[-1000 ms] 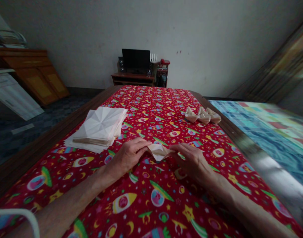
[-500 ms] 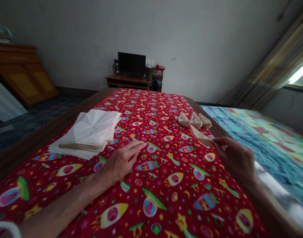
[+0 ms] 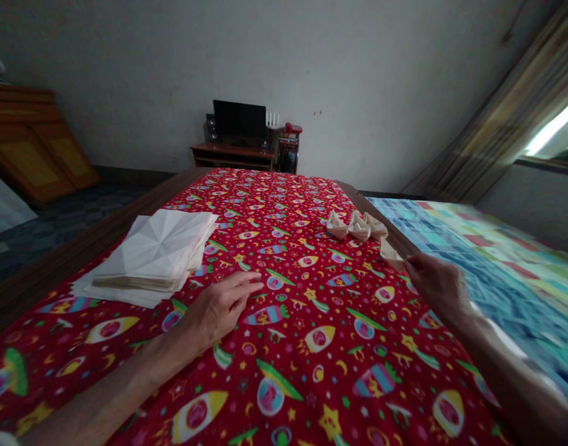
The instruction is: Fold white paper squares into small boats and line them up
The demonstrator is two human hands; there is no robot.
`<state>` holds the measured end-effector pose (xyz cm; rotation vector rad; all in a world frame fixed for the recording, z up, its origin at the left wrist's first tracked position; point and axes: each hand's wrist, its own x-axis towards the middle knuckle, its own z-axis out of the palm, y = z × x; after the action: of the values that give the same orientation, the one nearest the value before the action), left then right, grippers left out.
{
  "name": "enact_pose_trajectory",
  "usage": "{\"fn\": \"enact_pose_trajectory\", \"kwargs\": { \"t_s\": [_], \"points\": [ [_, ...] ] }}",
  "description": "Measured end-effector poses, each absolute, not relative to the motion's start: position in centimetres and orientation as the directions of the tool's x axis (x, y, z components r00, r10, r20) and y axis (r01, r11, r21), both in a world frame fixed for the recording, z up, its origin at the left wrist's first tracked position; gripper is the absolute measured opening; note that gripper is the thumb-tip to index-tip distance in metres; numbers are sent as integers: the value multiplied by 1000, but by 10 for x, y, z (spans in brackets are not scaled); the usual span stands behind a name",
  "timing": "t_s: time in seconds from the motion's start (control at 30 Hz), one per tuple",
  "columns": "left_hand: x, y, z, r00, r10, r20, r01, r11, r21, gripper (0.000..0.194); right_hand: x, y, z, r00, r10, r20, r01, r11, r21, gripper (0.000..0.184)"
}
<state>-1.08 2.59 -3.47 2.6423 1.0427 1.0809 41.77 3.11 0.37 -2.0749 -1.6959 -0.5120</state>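
Note:
My right hand [image 3: 436,282] pinches the near end of a folded paper boat [image 3: 390,254] by the table's right edge. Just beyond it, several more paper boats [image 3: 358,228] stand close together on the red patterned cloth [image 3: 284,347]. Palm down on the cloth near the middle lies my left hand [image 3: 223,303], its fingers stretched out and holding nothing. Left of that hand is a stack of creased white paper sheets [image 3: 160,244], with fold lines radiating across the top sheet.
A bed with a blue and patchwork cover [image 3: 455,266] adjoins the table on the right. Beyond the far end stand a dark monitor [image 3: 240,122] and a small desk [image 3: 232,155]. At the far left is a wooden cabinet [image 3: 37,142].
My right hand has shifted the paper boat rightward, nearer the table edge. My left hand stays resting on the cloth. The whole view has turned slightly.

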Motion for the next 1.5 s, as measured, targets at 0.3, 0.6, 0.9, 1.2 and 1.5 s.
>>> {"fn": "enact_pose_trajectory", "kwargs": {
  "t_s": [0.3,0.6,0.9,1.2,1.5],
  "points": [
    [-11,25,-32,535,620,574,552,-771,319,36,413,21,2,243,853,461,967,-252,-45,24],
    [-12,26,-36,532,638,557,547,-761,349,35,408,16,9,209,842,497,972,-233,-14,27],
    [-11,26,-34,540,633,554,546,-765,341,36,402,16,17,207,831,516,973,-229,-22,24],
    [-17,27,-23,572,604,555,584,-775,240,35,339,-6,14,-252,756,604,962,263,72,37],
    [-111,75,1,479,668,569,799,-600,32,30,229,-36,-17,-764,524,378,589,805,75,28]
  ]
}}
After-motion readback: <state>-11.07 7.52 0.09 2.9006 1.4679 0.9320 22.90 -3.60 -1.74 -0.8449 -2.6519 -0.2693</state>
